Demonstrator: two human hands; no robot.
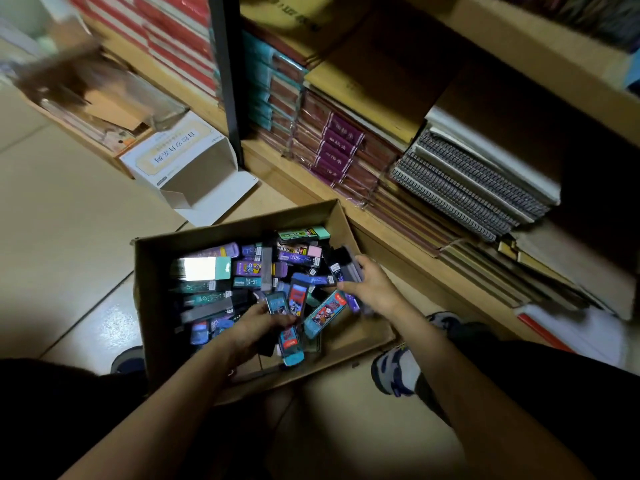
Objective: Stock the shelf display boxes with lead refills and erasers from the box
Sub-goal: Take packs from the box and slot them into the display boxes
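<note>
Eyes on the cardboard box (152, 282) at centre frame, sitting on the floor (69, 220) between the knees. It's heaped with loose packs (221, 271), slim lead-refill cases and sleeved erasers all jumbled together, so this reads to me as sorting before any stocking happens. The left hand (256, 327), low in the box, has its fingers curled round a fan of blue picture-fronted packs (298, 299). They're spread so the faces show, I'd say to keep like with like. The right hand (374, 285), at the box's right edge, is closed round a few dark and purple slim cases (346, 268), a second kind kept apart from the first. A teal pack (325, 311) lies between the two hands, and I can't tell which one has it. Up and left of the box, at the foot of the shelf (311, 188), a white display box (194, 168) stands open with its flap down and mouth toward us, nothing visible inside. My guess is it's parked within easy reach as the thing to fill. Behind it the shelf is packed: maroon wrapped books (339, 147) in the middle, spiral notebooks (467, 188) stacked toward the right. A shoe (398, 372) shows at lower right, so the person is crouched close. The upper left corner is too blurred to read.
</note>
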